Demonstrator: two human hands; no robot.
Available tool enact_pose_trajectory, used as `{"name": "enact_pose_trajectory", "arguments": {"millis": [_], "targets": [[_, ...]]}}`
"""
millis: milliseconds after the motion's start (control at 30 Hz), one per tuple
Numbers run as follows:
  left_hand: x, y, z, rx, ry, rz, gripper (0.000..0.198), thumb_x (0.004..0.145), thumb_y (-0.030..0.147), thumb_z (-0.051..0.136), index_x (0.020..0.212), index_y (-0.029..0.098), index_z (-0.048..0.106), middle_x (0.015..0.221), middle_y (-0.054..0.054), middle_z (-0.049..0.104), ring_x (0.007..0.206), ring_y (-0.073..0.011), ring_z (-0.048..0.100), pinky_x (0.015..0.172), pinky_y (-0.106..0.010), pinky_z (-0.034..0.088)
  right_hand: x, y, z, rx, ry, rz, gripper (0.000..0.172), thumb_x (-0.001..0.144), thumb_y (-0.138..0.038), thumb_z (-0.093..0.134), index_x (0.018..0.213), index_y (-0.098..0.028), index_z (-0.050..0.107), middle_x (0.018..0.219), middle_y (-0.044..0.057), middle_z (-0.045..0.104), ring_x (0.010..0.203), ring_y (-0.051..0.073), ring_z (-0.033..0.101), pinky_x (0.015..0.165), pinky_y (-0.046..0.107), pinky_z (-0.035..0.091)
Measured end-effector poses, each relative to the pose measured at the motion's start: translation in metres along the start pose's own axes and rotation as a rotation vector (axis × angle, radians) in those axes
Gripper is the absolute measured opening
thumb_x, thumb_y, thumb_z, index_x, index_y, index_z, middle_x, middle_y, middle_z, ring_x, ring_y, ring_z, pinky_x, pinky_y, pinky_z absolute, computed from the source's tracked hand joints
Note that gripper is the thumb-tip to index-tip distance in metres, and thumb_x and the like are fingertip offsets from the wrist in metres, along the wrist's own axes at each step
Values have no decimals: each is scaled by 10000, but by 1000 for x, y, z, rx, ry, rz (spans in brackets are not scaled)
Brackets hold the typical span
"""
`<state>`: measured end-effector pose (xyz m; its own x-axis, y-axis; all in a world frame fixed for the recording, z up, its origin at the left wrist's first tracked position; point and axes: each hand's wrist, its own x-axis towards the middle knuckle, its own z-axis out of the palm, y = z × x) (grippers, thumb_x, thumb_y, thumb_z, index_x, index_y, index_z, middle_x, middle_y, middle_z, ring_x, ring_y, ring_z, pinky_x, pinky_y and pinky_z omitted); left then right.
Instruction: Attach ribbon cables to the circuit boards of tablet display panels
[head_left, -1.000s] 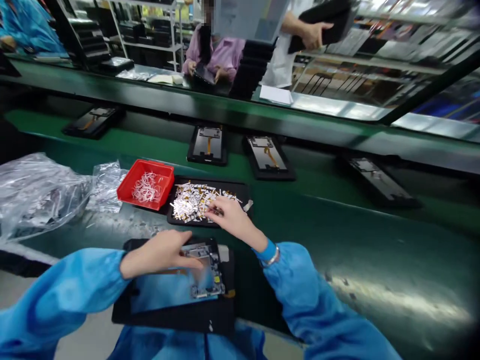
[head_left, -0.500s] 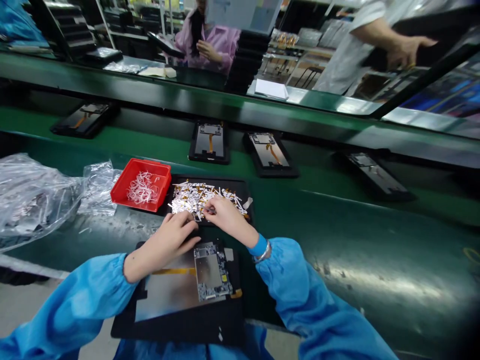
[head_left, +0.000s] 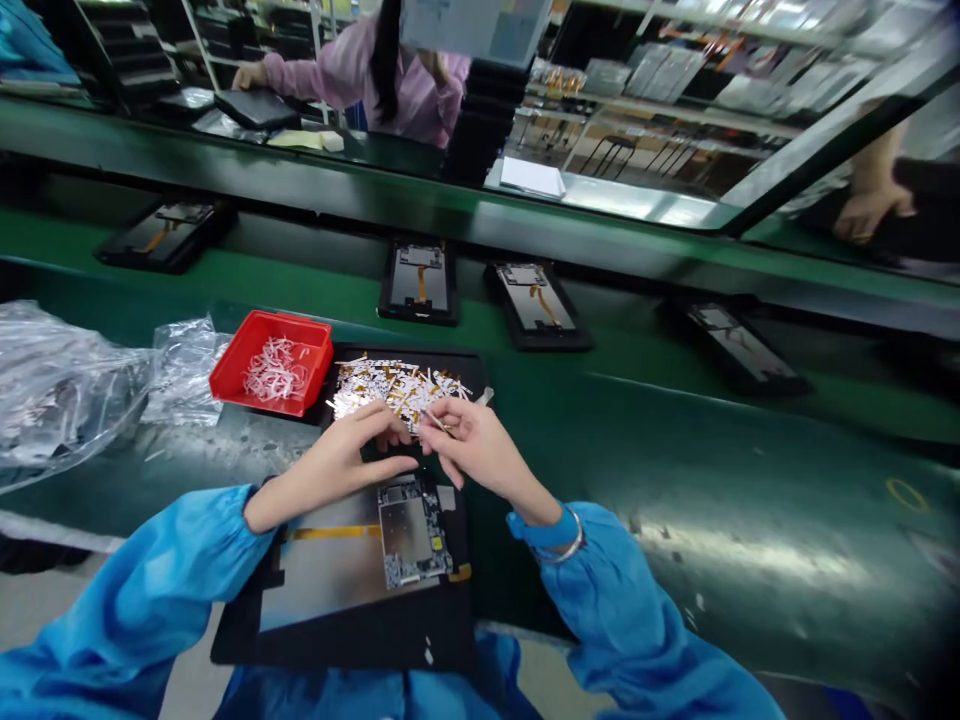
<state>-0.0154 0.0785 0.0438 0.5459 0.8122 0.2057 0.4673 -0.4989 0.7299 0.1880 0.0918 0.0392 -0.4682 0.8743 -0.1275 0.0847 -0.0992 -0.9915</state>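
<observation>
My right hand (head_left: 476, 440) is closed on a slim metal tool that looks like tweezers (head_left: 438, 423), at the near edge of a pile of small white strips with orange parts (head_left: 390, 385). The pile lies in a black tray (head_left: 472, 372). My left hand (head_left: 352, 447) is beside it, fingers curled and thumb apart, with nothing visible in it; some fingertips are hidden. Below both hands lies an opened tablet (head_left: 330, 590), with a circuit board (head_left: 409, 540) and an orange ribbon cable (head_left: 334, 533) on its silver back.
A red bin (head_left: 315, 385) of white scraps stands left of the tray, by clear plastic bags (head_left: 67, 390). Several opened tablets, one a tablet (head_left: 421, 285) near the middle, lie on the green conveyor (head_left: 315, 270). Across the line is a person in pink (head_left: 412, 90).
My right hand has drawn back from the pile, turning so the tool shows. My left hand has shifted slightly right. Across the line, the pink-sleeved person's arm now reaches left onto a dark device.
</observation>
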Motion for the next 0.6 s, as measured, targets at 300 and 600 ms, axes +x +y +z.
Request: {"name": "enact_pose_trajectory", "arguments": {"millis": [300,600], "targets": [[-8,12,8,-39,104,41,137,959,299,562,918,189,633,868,-13,615,801,-120,585,744,-230,479,-7,3,14,479,-39,143,292,758,-391,695,775,-186,487,589,-113,519,288,-24,312,305,122,144],[-14,17,6,115,212,225,93,941,199,533,869,238,577,798,4,619,723,-128,589,661,-242,473,-10,10,23,398,3,-42,339,795,-381,737,1009,-223,526,816,-70,571,384,12,497,369,153,350]]}}
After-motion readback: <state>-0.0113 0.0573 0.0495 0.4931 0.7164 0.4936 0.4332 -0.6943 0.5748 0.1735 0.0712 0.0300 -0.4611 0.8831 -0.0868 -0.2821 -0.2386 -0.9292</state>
